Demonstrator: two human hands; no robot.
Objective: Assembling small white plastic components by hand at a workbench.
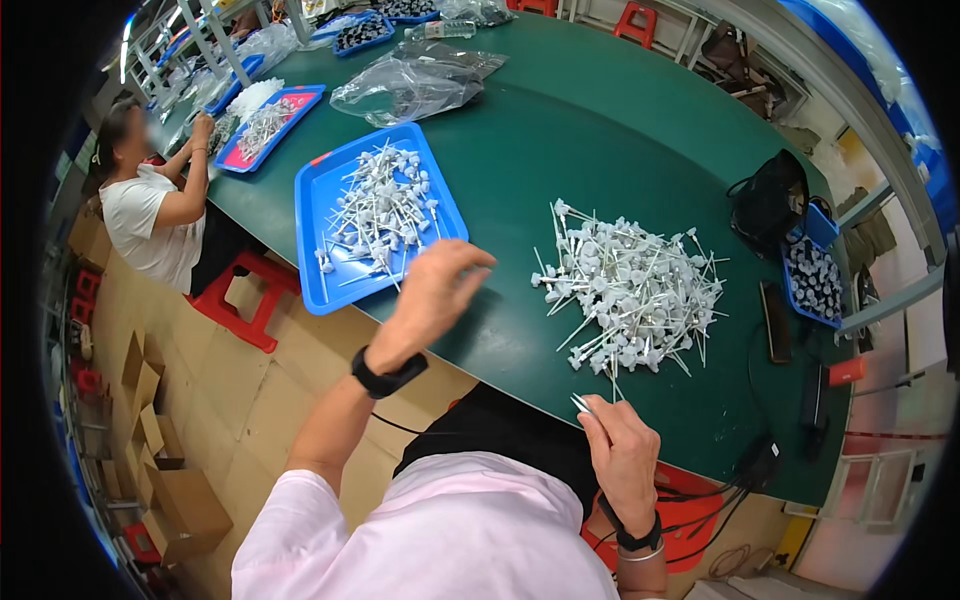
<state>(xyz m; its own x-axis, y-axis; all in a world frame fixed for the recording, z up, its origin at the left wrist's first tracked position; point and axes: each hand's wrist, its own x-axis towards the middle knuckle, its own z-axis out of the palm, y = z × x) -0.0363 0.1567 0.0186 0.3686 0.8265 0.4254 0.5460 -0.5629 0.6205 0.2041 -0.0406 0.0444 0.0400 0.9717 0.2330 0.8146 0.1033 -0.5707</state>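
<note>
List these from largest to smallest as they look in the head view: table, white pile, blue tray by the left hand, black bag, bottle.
1. Table
2. White pile and blue tray: too alike to rank
3. Black bag
4. Bottle

Bright, even indoor light; a tube lamp (125,48) glows at upper left, the plastic bag (415,85) glints, straight lines bow toward the black rim
</note>
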